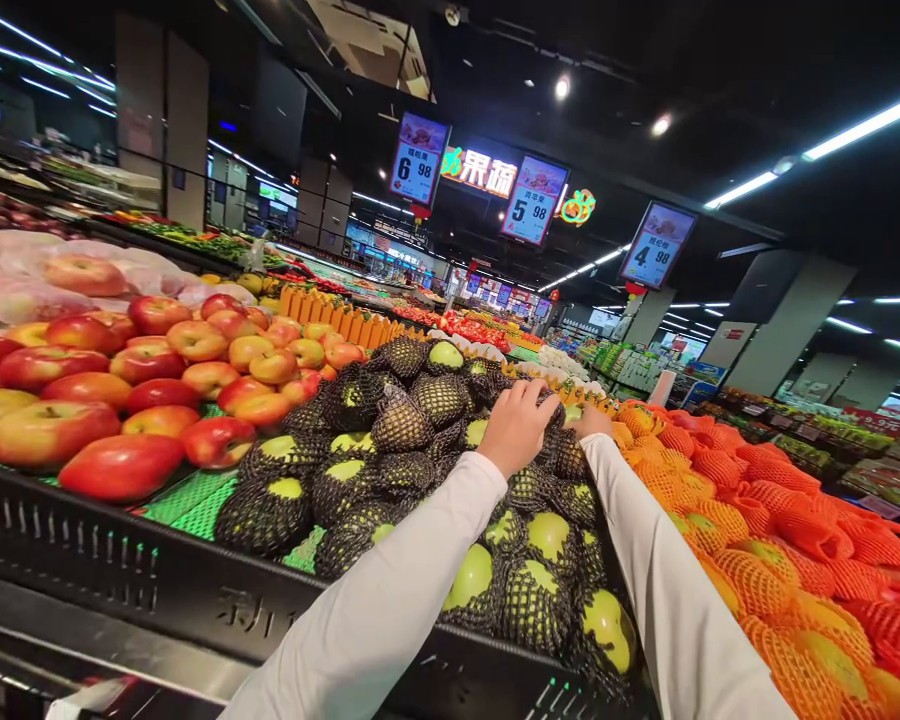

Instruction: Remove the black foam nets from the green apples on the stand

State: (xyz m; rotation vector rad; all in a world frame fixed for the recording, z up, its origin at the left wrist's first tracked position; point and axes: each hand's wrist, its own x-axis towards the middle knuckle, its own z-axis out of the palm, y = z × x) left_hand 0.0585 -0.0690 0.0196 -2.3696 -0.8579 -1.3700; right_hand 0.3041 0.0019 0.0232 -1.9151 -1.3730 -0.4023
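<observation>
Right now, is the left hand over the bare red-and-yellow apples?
No, the left hand is over the green fruit in black mesh sleeves.

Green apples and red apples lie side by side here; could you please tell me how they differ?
Wrapping: the green apples sit in black nets, while the red apples are bare.
Colour: the green apples show plain green where exposed; the red apples mix red with yellow.
Hands: the left hand is over the green apples; neither hand is at the red apples.
Shared: both are heaped on green matting.
</observation>
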